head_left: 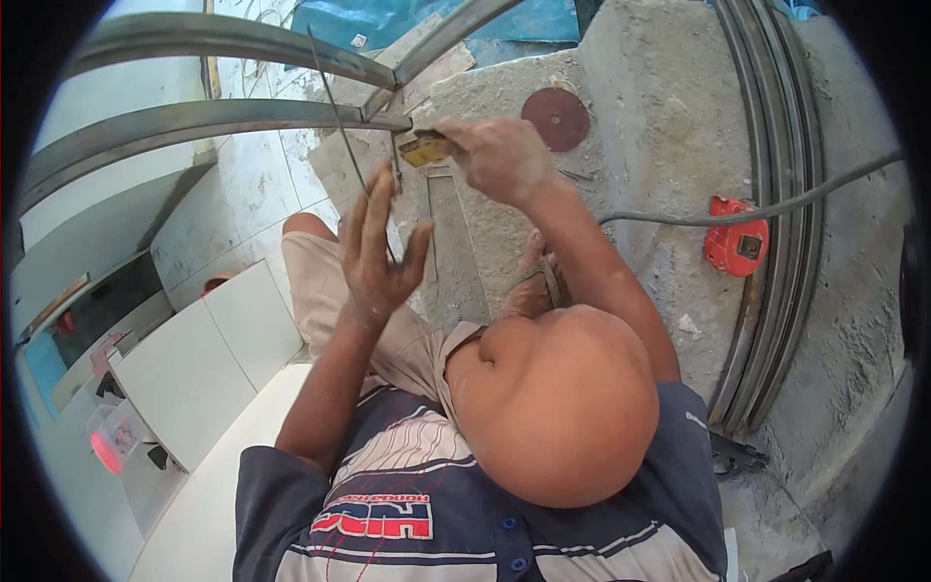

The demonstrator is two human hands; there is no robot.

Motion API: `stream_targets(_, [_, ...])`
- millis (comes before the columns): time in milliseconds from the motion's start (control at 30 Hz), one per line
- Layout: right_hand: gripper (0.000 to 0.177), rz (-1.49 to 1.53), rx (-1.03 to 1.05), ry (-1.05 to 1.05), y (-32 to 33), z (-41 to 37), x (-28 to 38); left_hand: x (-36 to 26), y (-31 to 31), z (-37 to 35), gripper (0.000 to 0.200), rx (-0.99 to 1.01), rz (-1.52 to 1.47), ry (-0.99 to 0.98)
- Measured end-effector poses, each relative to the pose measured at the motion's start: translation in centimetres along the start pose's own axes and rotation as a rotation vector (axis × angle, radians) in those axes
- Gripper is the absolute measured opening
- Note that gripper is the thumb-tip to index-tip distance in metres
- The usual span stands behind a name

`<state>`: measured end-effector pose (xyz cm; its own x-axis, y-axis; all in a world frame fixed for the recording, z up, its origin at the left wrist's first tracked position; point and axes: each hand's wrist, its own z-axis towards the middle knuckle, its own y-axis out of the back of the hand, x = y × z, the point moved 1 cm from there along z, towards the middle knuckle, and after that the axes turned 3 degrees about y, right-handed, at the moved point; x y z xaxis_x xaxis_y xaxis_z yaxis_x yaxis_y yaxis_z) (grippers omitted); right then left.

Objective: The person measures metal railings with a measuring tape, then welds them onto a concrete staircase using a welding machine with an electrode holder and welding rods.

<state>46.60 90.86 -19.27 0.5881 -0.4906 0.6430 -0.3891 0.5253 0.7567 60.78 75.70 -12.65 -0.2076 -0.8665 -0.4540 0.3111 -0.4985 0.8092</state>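
Note:
My left hand [373, 247] is raised with its fingers nearly straight. A thin dark metal rod [335, 102] runs between those fingers and slants up past the metal frame [281, 114]. My right hand [499, 160] is closed on a small yellow block with dark edges [424, 149], whose exact kind I cannot make out. The block is at the end of the frame's lower bar; whether it touches the bar is hard to tell. The frame's curved bars meet a straight bar near the joint by my right hand.
A dark red abrasive disc [556, 119] lies on rough concrete beyond my right hand. To the right, a red tape measure [737, 238] rests by stacked metal bars [790, 281], with a grey cable [805, 206] crossing them. White panels [184, 373] stand at left; blue sheeting [524, 44] lies ahead.

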Motion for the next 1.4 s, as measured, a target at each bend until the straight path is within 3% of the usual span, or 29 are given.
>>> stream_targets(200, [0.025, 0.118, -0.060, -0.057, 7.7, -2.0, -0.9, -3.1, -1.0, 10.0, 0.056, 0.053, 0.166, -0.115])
stream_targets(267, [0.026, 0.226, -0.244, 0.022, 8.1, -1.6, -1.2, -3.7, -1.4, 11.3, 0.050, 0.102, 0.151, -0.128])
stream_targets(367, [0.026, 0.232, -0.276, -0.007, 9.4, -1.6, -0.6, -4.6, -1.4, 13.0, 0.028, 0.046, 0.079, -0.012])
stream_targets(500, [0.026, 0.120, -0.376, -0.130, 13.3, -2.8, -0.8, -4.0, -0.6, 14.6, 0.028, 0.028, 0.067, -0.007])
stream_targets(733, [0.033, 0.488, -0.719, -0.332, 25.6, -8.0, 3.2, 0.2, 0.4, 17.6, 0.025, 0.040, 0.292, 0.050])
stream_targets(833, [0.037, 0.487, -0.772, -0.405, 24.0, -9.3, 4.3, 2.1, 0.0, 17.6, 0.024, 0.101, 0.303, 0.057])
stream_targets(1067, [0.037, 0.393, -0.620, -0.348, 17.5, -10.8, 8.4, 5.3, -1.5, 17.7, 0.024, 0.100, 0.274, 0.013])
stream_targets(1300, [0.037, 0.289, -0.478, -0.305, 14.6, -10.9, 14.1, 5.8, -1.3, 20.1, 0.028, 0.217, 0.354, -0.271])
stream_targets(1400, [0.037, 0.253, -0.453, -0.293, 14.0, -10.7, 15.5, 5.8, -1.1, 21.0, 0.026, 0.310, 0.413, -0.275])
